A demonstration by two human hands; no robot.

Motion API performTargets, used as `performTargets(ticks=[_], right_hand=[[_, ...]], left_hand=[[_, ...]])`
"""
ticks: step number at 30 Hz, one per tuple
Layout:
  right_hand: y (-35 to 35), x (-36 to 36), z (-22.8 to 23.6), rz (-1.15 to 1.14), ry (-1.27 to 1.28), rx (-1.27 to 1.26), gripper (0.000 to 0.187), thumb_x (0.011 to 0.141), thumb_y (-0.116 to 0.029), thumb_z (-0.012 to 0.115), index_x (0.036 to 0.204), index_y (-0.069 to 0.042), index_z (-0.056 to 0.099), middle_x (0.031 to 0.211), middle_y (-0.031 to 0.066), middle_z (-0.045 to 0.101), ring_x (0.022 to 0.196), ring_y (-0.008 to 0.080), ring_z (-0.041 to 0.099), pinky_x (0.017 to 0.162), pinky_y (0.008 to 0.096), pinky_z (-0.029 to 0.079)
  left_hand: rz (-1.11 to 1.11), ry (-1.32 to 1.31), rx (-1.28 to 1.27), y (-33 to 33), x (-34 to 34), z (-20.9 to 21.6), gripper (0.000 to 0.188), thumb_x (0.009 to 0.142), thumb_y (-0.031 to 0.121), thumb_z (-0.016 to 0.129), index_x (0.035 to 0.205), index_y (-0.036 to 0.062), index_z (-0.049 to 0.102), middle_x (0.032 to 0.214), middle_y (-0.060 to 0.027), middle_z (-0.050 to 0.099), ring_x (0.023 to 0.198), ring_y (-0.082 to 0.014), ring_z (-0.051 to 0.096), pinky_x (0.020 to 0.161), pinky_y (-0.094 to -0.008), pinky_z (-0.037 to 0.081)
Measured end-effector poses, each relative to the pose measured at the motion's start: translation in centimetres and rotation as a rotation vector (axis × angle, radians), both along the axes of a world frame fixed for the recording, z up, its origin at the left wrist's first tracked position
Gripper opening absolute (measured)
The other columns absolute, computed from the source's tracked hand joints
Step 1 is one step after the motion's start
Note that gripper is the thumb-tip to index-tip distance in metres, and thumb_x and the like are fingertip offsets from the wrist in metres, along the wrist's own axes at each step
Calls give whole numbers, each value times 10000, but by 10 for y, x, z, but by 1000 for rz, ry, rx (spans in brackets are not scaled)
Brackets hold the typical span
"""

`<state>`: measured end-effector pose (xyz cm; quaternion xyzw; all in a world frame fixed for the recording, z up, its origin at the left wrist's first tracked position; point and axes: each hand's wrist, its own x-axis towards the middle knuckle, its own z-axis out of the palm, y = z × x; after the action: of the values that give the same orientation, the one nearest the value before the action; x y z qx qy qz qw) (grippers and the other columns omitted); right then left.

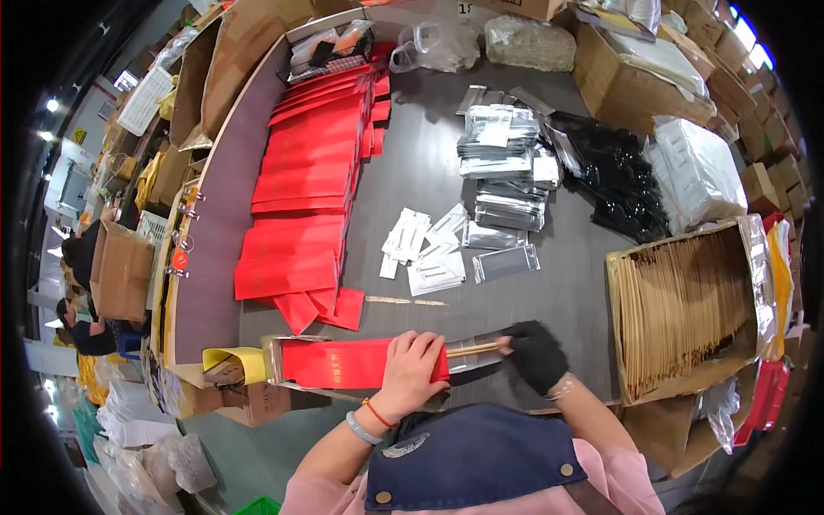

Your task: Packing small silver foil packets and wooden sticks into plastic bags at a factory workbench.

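Note:
At the table's near edge my left hand (412, 375), bare, grips the right end of a long red paper sleeve (330, 362). My right hand (534, 356), in a black fingerless glove, pinches a slim tan wooden piece (472, 349) whose left end meets the open end of the sleeve. Whether it is one piece or more, I cannot tell. A clear plastic bag (475, 364) lies beneath the wooden piece, partly hidden by my hands. Many more red sleeves (287, 257) overlap in a long row on the left.
Mid-table lie white printed slips (436, 273) and clear plastic bags (506, 263), with stacked silvery packets (502, 142) behind. Right of those is a heap of shiny black items (614, 176). A cardboard box (615, 343) of upright tan pieces stands at right. A purple-grey side panel (225, 180) borders the left.

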<state>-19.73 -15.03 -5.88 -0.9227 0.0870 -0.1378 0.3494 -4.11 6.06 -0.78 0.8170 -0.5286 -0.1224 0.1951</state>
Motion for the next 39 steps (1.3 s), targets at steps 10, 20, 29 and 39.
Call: performTargets(ticks=[10,20,29,39], right_hand=[[37,24,16,-82,44,429,410,690,-221,814,1018,-80,613,999,97,603,967,293,579,890,390,443],[-18,7,71,-153,118,-250,606,585,-351,822,1084,-111,577,1041,90,578,1015,292,532,924,464,349],[-15,-11,70,-276,130,-201,589,597,-312,838,1075,-101,565,1034,89,564,991,302,522,911,449,354],[3,-7,69,-115,276,-296,619,595,-435,812,1077,-115,592,1018,63,566,969,279,525,953,436,328]], left_hand=[[-85,58,-23,-18,7,-2,698,621,183,813,1256,99,534,1178,-91,522,1076,-318,471,913,-444,408],[-232,-192,84,-31,81,60,267,683,137,689,941,123,622,1041,-139,536,981,-337,515,801,-451,454],[391,2,-56,1,12,-20,523,649,282,824,1053,62,575,1154,-114,571,1199,-324,454,1052,-547,269],[540,98,-128,24,2,-34,597,587,309,890,978,75,503,1280,-132,485,1331,-376,329,1114,-607,131]])
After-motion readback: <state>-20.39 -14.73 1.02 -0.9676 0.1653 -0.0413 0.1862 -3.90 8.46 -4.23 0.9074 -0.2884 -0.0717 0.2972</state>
